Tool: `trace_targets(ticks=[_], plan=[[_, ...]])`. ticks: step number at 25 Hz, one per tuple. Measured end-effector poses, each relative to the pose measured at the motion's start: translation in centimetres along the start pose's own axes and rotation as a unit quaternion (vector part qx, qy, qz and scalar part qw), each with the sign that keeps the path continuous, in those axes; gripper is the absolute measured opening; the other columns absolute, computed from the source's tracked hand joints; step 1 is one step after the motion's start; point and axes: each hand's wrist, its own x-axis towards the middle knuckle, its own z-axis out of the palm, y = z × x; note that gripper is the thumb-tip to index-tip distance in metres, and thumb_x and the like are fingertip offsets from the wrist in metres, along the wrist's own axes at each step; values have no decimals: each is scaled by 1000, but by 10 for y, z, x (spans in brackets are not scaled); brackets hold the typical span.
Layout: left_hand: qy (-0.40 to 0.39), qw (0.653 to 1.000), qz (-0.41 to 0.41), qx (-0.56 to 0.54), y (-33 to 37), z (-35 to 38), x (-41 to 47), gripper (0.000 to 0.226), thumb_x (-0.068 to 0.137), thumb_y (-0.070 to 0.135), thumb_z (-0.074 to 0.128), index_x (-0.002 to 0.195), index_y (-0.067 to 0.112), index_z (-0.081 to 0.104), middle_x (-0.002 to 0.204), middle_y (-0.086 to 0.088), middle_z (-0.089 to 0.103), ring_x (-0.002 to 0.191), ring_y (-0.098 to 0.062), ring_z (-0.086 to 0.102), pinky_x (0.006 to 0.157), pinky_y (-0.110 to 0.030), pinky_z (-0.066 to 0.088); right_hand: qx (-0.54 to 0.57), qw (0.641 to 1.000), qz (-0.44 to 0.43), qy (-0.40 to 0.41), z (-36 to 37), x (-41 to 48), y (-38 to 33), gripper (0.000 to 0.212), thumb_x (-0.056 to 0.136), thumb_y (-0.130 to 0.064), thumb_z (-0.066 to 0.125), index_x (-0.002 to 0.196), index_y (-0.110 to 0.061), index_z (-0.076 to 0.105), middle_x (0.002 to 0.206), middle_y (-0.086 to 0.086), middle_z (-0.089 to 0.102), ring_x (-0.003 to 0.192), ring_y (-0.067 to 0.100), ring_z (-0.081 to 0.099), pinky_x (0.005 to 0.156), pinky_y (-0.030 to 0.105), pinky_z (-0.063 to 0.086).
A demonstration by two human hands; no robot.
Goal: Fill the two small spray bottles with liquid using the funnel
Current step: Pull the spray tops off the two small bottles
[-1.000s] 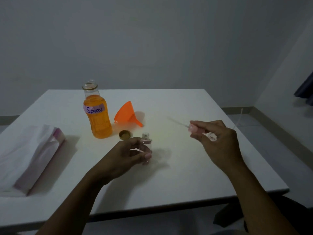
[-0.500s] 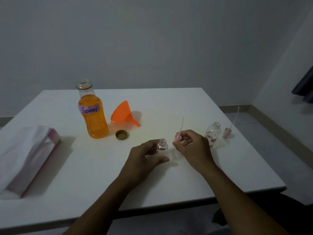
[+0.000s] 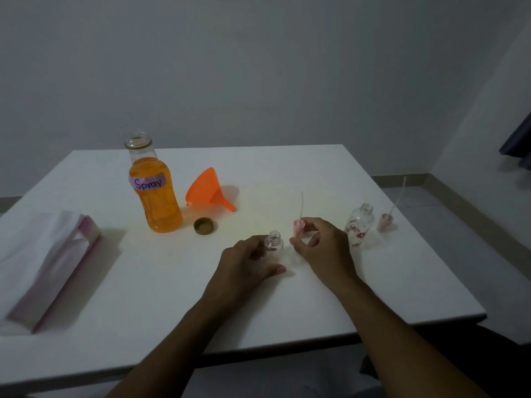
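Observation:
My left hand holds a small clear spray bottle, open-necked, standing on the white table. Just right of it, my right hand pinches a pink spray cap set upside down on the table, its thin tube pointing up. A second small clear bottle with red flowers stands open to the right, with its own pink spray cap beside it. The orange funnel lies on its side behind. A large open bottle labelled "Spray" holds orange liquid.
A brown lid lies by the big bottle's base. A white and pink tissue pack sits at the table's left. The table's right edge is close to the flowered bottle. A grey wall stands behind.
My right hand has brought the pink cap down from mid-air and set it upside down beside the bottle. My left hand has slid the small bottle rightward. The view has shifted, revealing the second bottle.

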Motion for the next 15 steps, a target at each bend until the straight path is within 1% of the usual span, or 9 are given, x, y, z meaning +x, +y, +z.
trace_targets(ticks=[2, 4, 5, 8, 10, 12, 14, 15], plan=[[-12, 1000, -12, -6, 3, -3, 0, 56, 70, 47, 77, 120, 34, 55, 108, 12, 62, 96, -5, 58, 81, -17, 49, 6, 999, 38, -31, -6, -6, -2, 50, 78, -21, 83, 125, -17, 66, 105, -5, 68, 71, 1, 59, 67, 13, 47], [-35, 999, -30, -21, 3, -2, -1, 63, 68, 46, 80, 122, 42, 48, 117, 16, 56, 102, -4, 55, 81, -10, 44, 20, 996, 71, -48, -12, -16, -3, 58, 83, -21, 79, 135, -21, 56, 114, -5, 63, 84, 8, 60, 74, 24, 55], [-46, 998, -39, -22, 3, -6, -3, 65, 69, 45, 80, 123, 44, 45, 123, 16, 54, 106, -5, 53, 83, -11, 43, 31, 995, 77, -54, -17, -23, -5, 57, 85, -22, 77, 137, -22, 53, 116, -5, 61, 88, 9, 60, 75, 25, 56], [-72, 995, -52, 39, 1, -24, -14, 64, 75, 39, 76, 129, 40, 43, 135, 12, 44, 113, -7, 47, 93, -22, 44, 43, 994, 67, -72, -36, -41, -15, 49, 91, -22, 71, 136, -26, 53, 119, -7, 60, 93, 6, 61, 74, 15, 52], [-68, 992, -51, 90, -1, -46, -23, 54, 80, 33, 72, 128, 37, 46, 136, 10, 43, 114, -7, 46, 93, -24, 45, 53, 996, 53, -52, -51, -51, -29, 42, 92, -19, 69, 132, -25, 57, 116, -8, 62, 91, 2, 62, 70, 10, 51], [-30, 992, -60, 107, -6, -71, -31, 42, 83, 27, 69, 122, 35, 53, 130, 10, 49, 107, -6, 50, 87, -23, 48, 67, 998, 16, -5, -60, -63, -47, 35, 91, -13, 69, 124, -23, 62, 110, -8, 66, 91, -1, 63, 71, 7, 52], [41, 992, -71, 100, -13, -92, -36, 31, 84, 24, 69, 112, 33, 58, 115, 9, 58, 92, -5, 56, 73, -18, 48, 81, 995, -43, 26, -60, -76, -69, 30, 89, -7, 71, 116, -18, 67, 104, -8, 68, 94, -2, 63, 74, 4, 50], [84, 989, -81, 89, -16, -101, -36, 27, 85, 24, 68, 109, 31, 59, 108, 8, 61, 86, -5, 57, 68, -18, 48, 85, 993, -74, 26, -55, -81, -80, 27, 88, -5, 71, 113, -16, 68, 102, -8, 68, 93, -2, 63, 75, 4, 50]])
